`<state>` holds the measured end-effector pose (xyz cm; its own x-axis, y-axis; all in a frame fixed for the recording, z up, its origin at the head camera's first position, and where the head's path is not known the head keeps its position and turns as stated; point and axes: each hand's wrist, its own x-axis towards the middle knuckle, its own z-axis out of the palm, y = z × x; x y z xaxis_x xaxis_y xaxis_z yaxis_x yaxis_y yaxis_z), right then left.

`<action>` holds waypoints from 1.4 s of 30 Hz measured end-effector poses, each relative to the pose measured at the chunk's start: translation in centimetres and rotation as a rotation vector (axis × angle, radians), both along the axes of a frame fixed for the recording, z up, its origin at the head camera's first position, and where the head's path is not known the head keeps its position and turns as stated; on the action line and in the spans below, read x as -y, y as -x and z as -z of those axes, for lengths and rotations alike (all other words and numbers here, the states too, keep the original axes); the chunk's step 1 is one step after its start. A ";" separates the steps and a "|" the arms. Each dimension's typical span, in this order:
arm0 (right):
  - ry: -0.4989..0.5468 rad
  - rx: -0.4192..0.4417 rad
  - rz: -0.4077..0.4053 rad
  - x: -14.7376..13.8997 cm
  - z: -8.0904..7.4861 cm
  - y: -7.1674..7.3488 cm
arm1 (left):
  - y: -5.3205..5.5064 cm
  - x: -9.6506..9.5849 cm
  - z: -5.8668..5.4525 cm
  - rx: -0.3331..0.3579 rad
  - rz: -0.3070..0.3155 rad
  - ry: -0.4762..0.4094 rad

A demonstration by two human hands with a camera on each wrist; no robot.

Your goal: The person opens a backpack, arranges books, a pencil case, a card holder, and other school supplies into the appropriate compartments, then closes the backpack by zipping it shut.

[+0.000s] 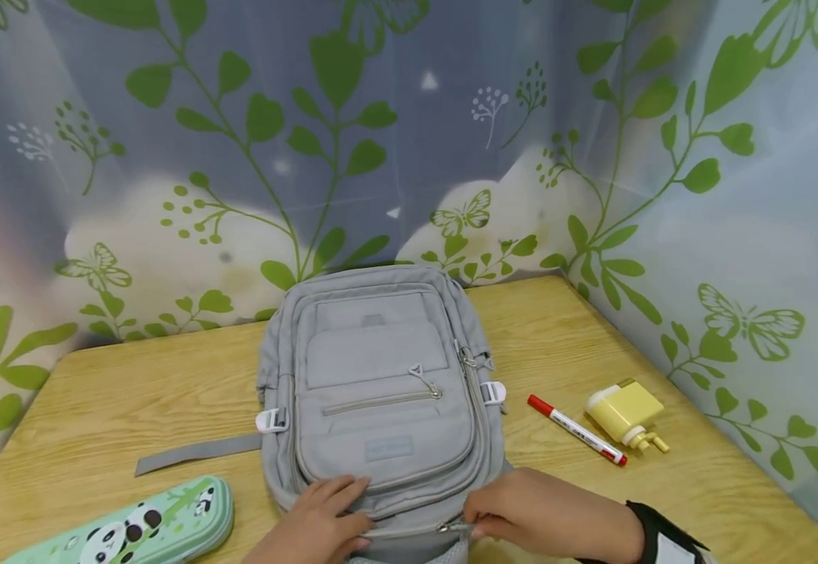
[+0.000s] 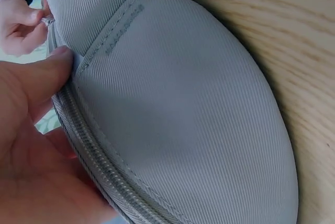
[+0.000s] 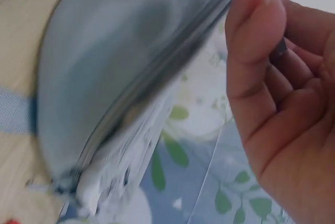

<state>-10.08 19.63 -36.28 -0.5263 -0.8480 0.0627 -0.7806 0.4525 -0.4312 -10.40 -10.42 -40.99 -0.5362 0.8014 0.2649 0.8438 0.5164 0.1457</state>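
Note:
A grey backpack [image 1: 388,423] lies on the table with its front face up. My left hand [image 1: 313,521] holds its near edge, fingers over the front. In the left wrist view the thumb [image 2: 44,75] presses the fabric beside the zipper [image 2: 104,169]. At the near right corner my right hand [image 1: 522,505] pinches the zipper pull [image 1: 454,526] between thumb and curled fingers. The right wrist view shows the right thumb and fingers [image 3: 256,30] closed together, the pull mostly hidden, and a parted zipper line along the bag's side.
Left of the backpack lies a green panda pencil case [image 1: 148,525], with a grey strap [image 1: 197,453] behind it. To the right are a red-capped marker [image 1: 578,429] and a yellow, white-ended gadget [image 1: 624,411]. A leaf-print curtain [image 1: 381,141] hangs behind the wooden table [image 1: 169,376].

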 end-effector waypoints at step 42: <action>-0.224 -0.060 0.246 -5.6 0.6 4.7 | 1.2 0.5 1.1 -0.047 0.188 -0.170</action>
